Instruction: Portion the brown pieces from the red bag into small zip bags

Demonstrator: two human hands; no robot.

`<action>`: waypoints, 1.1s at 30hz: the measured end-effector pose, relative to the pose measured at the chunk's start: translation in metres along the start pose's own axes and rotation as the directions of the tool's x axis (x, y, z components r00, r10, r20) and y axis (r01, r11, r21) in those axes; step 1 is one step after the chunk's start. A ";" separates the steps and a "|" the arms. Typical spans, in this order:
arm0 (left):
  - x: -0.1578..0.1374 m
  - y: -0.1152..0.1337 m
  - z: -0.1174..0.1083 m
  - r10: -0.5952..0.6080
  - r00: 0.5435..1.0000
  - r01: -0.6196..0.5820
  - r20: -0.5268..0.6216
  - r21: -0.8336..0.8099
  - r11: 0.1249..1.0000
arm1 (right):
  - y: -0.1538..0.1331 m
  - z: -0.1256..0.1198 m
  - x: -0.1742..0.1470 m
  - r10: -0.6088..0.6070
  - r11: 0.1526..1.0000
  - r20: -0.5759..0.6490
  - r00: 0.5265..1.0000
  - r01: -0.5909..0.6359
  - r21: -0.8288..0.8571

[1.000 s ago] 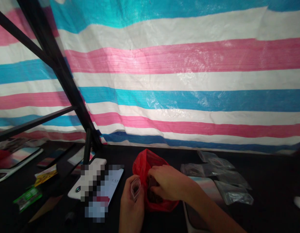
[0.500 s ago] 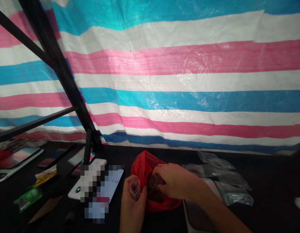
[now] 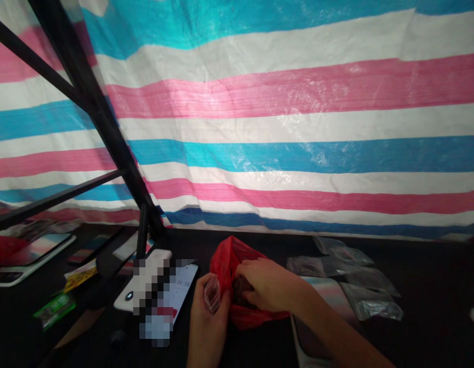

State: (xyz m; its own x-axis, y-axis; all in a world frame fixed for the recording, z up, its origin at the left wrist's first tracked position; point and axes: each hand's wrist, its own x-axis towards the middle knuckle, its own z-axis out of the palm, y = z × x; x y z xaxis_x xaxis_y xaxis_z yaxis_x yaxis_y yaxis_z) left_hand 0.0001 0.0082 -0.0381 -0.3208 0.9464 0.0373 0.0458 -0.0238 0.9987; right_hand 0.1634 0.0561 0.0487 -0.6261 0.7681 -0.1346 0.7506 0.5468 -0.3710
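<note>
On the black tabletop (image 3: 257, 352) sits an open red bag (image 3: 222, 255) with the right hand (image 3: 267, 286) dipped in, its grip too hidden to tell, while just left of it the left hand (image 3: 208, 321) holds a little clear bag (image 3: 212, 295), mouth up and longest front to back, farther from the dark bits (image 3: 240, 292) inside.
</note>
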 end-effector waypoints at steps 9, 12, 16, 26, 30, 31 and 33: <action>-0.002 0.017 -0.020 0.366 0.880 -0.252 -0.302 0.356 0.900 | 0.029 -0.016 -0.010 0.009 0.976 0.015 1.000 -0.012 0.218; 0.009 0.042 -0.016 0.309 0.944 -0.265 -0.116 0.290 0.920 | 0.034 -0.028 -0.017 -0.056 0.918 -0.036 0.998 0.065 0.391; 0.033 0.055 0.010 0.201 0.944 -0.233 0.260 0.097 0.968 | 0.025 -0.049 -0.029 -0.083 0.876 -0.193 0.978 0.164 0.453; 0.032 0.015 0.033 0.191 0.870 -0.124 0.454 -0.172 0.977 | -0.012 -0.038 -0.022 -0.015 0.995 -0.223 0.975 0.037 0.095; 0.033 0.006 0.028 0.133 0.881 -0.059 0.453 -0.174 0.983 | -0.012 -0.022 -0.009 -0.039 0.999 -0.158 0.987 0.038 -0.012; 0.034 0.005 0.027 0.125 0.889 -0.053 0.440 -0.172 0.984 | -0.011 -0.021 -0.007 -0.060 0.998 -0.176 0.983 0.054 -0.038; 0.037 0.005 0.027 0.138 0.903 -0.075 0.407 -0.168 0.983 | -0.007 -0.022 -0.006 -0.099 0.993 -0.251 0.963 0.078 -0.090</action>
State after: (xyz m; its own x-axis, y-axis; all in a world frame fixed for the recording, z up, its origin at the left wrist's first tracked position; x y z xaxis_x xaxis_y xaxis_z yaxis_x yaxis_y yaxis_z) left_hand 0.0141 0.0515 -0.0331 0.1016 0.9823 0.1574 -0.0896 -0.1485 0.9848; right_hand 0.1666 0.0554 0.0721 -0.6242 0.7691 0.1374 0.7152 0.6332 -0.2959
